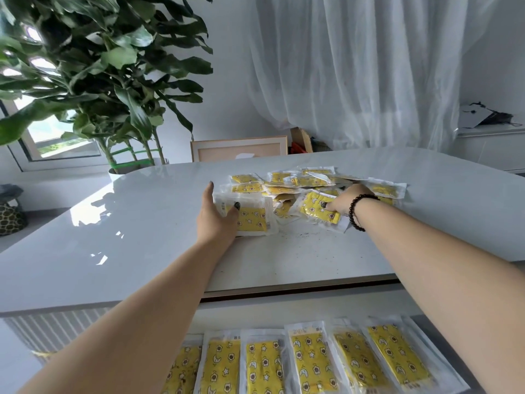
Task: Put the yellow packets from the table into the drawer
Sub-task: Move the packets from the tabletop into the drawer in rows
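Note:
A loose heap of yellow packets [309,182] in clear wrappers lies on the white table [142,223], far centre. My left hand [218,217] holds a small stack of packets [255,218] at the heap's near left, thumb on top and fingers along its left side. My right hand [345,199], with a black bead bracelet at the wrist, pinches one yellow packet [319,209] at the heap's near right. Below the table's front edge the open drawer [443,331] holds several yellow packets [312,362] laid side by side in a row.
A large leafy plant [108,69] stands behind the table's far left corner. A framed board [238,149] leans behind the table, before white curtains [355,66]. A white sideboard [491,143] with papers sits at the far right.

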### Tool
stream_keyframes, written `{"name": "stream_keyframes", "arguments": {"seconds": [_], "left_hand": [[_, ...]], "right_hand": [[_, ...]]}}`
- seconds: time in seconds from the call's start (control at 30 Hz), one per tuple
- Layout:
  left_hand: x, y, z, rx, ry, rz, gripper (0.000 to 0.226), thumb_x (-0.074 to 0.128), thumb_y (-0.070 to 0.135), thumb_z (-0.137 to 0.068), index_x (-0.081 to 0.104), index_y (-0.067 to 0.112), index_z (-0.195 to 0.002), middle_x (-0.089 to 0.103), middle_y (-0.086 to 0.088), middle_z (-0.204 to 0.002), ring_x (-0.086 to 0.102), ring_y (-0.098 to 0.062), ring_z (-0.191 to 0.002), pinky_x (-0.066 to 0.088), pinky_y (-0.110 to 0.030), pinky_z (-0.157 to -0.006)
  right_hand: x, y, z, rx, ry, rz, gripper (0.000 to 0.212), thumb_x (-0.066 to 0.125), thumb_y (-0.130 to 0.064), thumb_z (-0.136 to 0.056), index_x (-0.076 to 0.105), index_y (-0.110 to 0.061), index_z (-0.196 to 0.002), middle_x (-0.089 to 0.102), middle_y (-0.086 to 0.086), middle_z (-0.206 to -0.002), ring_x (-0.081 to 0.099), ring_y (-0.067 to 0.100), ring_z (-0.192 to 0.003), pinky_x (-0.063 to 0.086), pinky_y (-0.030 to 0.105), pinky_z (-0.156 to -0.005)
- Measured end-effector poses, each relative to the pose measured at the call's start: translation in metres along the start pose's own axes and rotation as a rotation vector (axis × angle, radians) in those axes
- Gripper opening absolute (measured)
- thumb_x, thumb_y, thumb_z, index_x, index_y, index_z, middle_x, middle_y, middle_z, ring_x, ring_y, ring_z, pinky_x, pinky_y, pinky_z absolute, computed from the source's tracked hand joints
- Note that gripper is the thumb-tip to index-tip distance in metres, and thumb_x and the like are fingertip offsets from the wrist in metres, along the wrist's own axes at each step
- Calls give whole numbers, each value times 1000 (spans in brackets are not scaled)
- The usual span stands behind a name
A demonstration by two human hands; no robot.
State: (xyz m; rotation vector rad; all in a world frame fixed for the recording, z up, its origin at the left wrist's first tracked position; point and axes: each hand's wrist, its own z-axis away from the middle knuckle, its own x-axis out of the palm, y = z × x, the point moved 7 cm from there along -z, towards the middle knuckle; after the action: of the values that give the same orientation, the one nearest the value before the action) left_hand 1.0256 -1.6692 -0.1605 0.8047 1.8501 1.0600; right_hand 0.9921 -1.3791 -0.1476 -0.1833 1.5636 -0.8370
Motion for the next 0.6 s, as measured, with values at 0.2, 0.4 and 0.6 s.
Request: {"name": "stream_keyframes", "arguments": {"seconds": [0.2, 0.4, 0.6], "left_hand": [[0, 3, 3, -2, -2, 13, 65, 56, 17, -95, 23, 30, -150, 42, -4, -145, 47, -24, -124, 41, -27, -84], [5, 4, 4, 10, -63, -56, 26, 54, 13, -93, 69, 21, -112, 69, -5, -110, 61, -20, -89, 46, -25, -72], [8, 13, 17, 0, -150, -43, 27, 62, 22, -92, 69, 15, -117, 70, -3, -107, 61, -14, -89, 44, -20, -73]], "right_hand": [[-3, 0, -2, -2, -20, -67, 62, 71, -29, -83, 47, 1, -132, 55, 12, -131, 55, 26, -118, 47, 33, -98], [-9, 12, 2, -16, -57, -288, 50, 59, -16, -92, 44, 5, -135, 46, 19, -141, 43, 31, -131, 35, 32, -107], [-37, 14, 15, -71, 173, -414, 48, 80, -17, -71, 66, -9, -116, 68, 7, -110, 63, 21, -95, 44, 22, -71]]}}
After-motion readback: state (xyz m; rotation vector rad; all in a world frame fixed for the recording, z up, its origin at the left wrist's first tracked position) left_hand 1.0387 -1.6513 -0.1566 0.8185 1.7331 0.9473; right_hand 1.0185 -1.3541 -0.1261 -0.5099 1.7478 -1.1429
